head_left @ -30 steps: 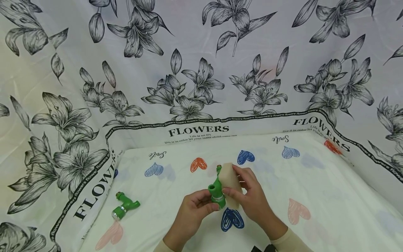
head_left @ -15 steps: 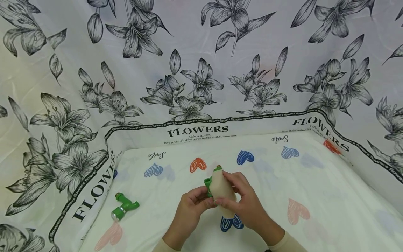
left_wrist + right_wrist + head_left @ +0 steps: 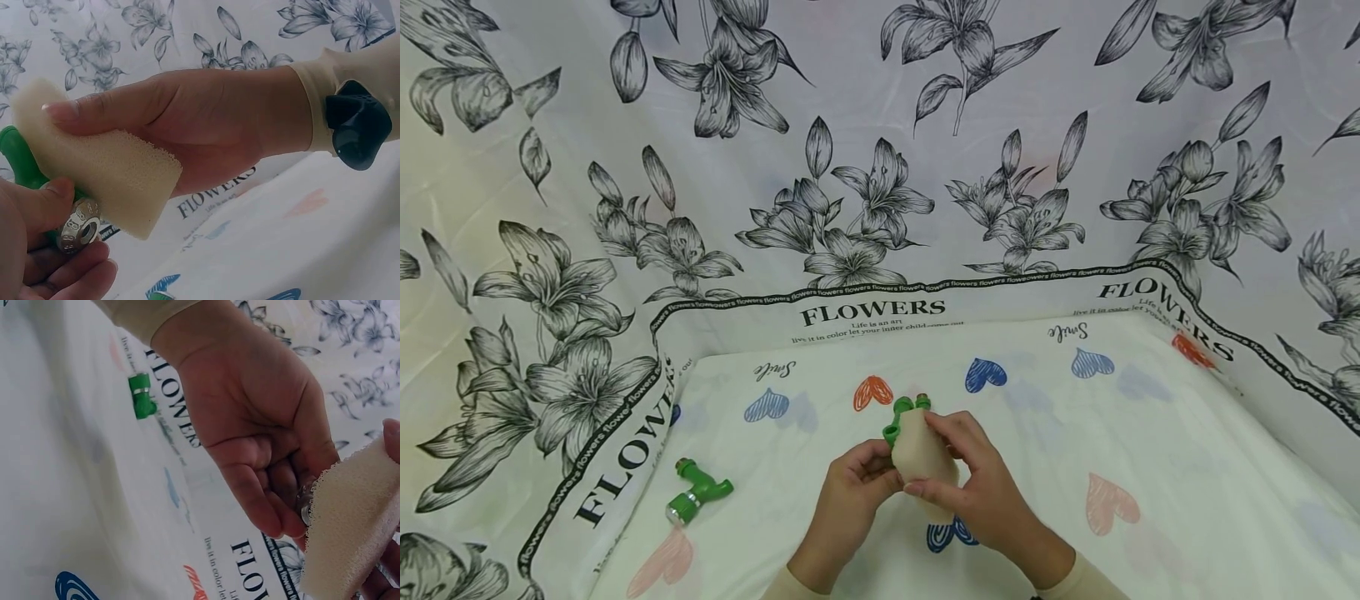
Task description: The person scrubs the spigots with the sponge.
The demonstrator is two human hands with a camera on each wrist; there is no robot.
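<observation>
A green plastic tap (image 3: 901, 408) with a silvery metal ring sits in my left hand (image 3: 852, 500), pinched at its metal-ringed end (image 3: 78, 228) between thumb and fingers. My right hand (image 3: 988, 492) grips a cream-coloured sponge (image 3: 922, 454), thumb on one face and fingers on the other. The sponge lies against the tap and covers much of it in the head view. In the right wrist view the sponge (image 3: 353, 519) hides most of the tap, and only part of my right hand shows at the edge.
A second green tap (image 3: 697, 492) with a silver ring lies to the left on the white heart-printed sheet (image 3: 1030, 533). A flower-printed white curtain (image 3: 865, 108) stands behind and along both sides. A dark device (image 3: 359, 122) is worn on the right sleeve.
The tap has turned in my left hand, its spout shifting round. The sponge has moved left and toward me, now covering more of the tap. The second tap stays put.
</observation>
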